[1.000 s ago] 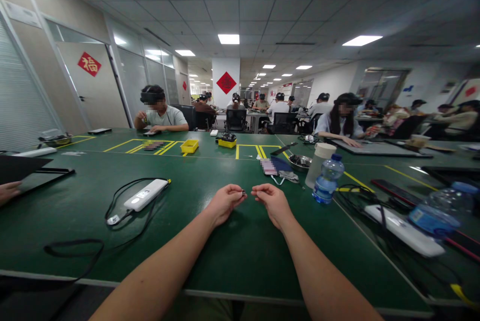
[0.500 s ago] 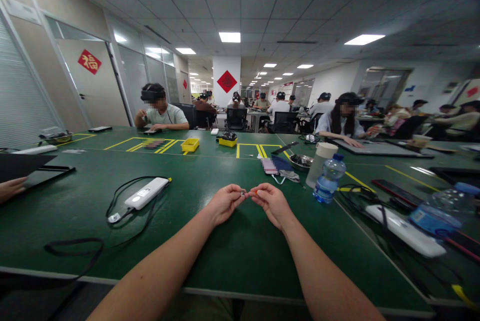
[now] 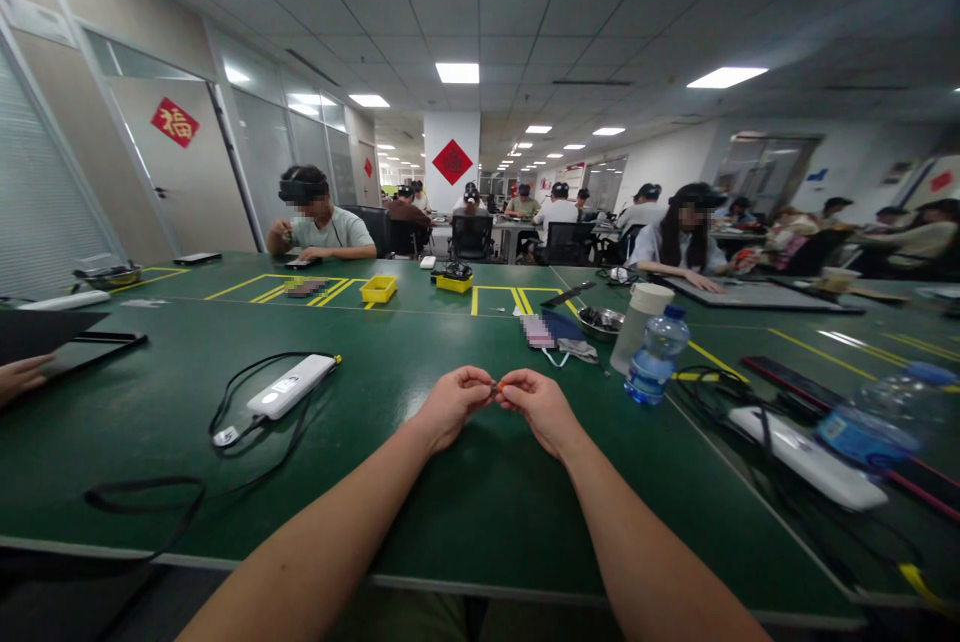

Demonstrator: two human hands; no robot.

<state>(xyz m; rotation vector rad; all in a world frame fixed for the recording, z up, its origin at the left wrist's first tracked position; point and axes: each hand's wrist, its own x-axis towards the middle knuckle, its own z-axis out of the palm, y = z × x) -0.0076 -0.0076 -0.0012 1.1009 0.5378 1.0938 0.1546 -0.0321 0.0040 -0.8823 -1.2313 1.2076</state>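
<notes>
Over the green table [image 3: 420, 342], my left hand [image 3: 450, 407] pinches a small silvery piece [image 3: 493, 385] between thumb and fingertips. My right hand [image 3: 538, 409] has its thumb and forefinger closed on a tiny orange piece [image 3: 502, 387]. Both sets of fingertips meet, and the two pieces are against or very near each other; whether they are joined I cannot tell. Fingers cover most of both pieces, so their kind is unclear.
A white power bank [image 3: 294, 386] with a black cable lies to the left. Right of my hands stand a water bottle [image 3: 657, 357] and a pale tumbler [image 3: 637, 322]. Beyond are a metal bowl [image 3: 600, 322] and a yellow tray [image 3: 379, 289]. A co-worker's hand [image 3: 22, 377] shows far left.
My hands have come together, bringing the orange piece up to the silvery one; the gap between them has closed. The view has shifted slightly.
</notes>
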